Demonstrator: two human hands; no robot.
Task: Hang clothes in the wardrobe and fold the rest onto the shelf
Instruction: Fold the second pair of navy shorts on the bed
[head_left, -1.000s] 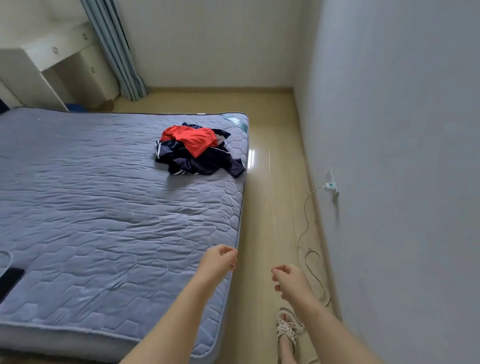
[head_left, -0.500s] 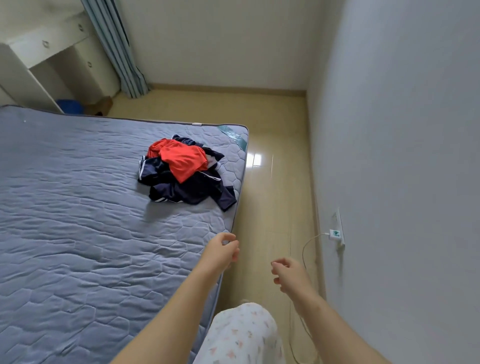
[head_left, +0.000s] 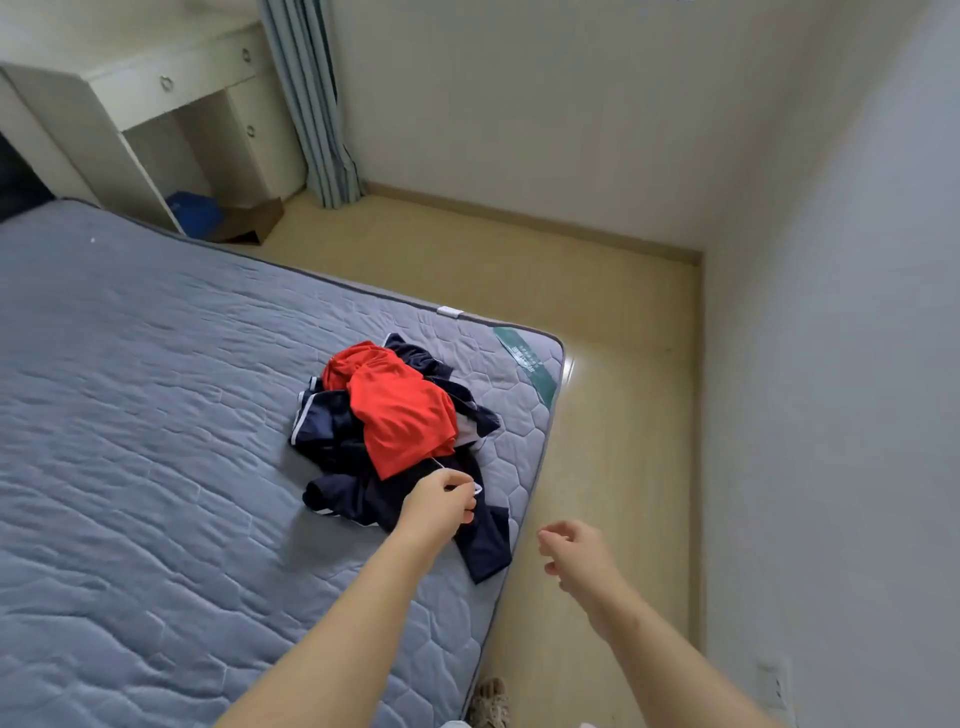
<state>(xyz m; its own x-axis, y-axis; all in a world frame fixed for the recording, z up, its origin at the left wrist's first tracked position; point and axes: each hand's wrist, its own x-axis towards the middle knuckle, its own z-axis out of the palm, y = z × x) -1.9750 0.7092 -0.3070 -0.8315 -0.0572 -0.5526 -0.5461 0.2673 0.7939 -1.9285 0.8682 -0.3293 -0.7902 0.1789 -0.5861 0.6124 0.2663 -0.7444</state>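
Bare grey-blue quilted mattress (head_left: 156, 415) fills the left and near ground. Its far right corner carries the heap of clothes (head_left: 363, 447), a red garment (head_left: 400, 410) lying on top of the navy ones. A pale wood floor (head_left: 597, 457) runs along the right to plain walls, with a curtain (head_left: 317, 104) and white drawer unit (head_left: 182, 88) far left. Left hand (head_left: 439, 506) is over the heap's near edge, fingers curled by a thin white cord (head_left: 476, 487), grip unclear; right hand (head_left: 576, 558) is apart over the floor, loosely curled, holding nothing.

There is one red garment (head_left: 400, 415), one navy tangle (head_left: 332, 431) too jumbled to count, one bed (head_left: 156, 415), and two hands: left hand (head_left: 439, 506), right hand (head_left: 576, 553).
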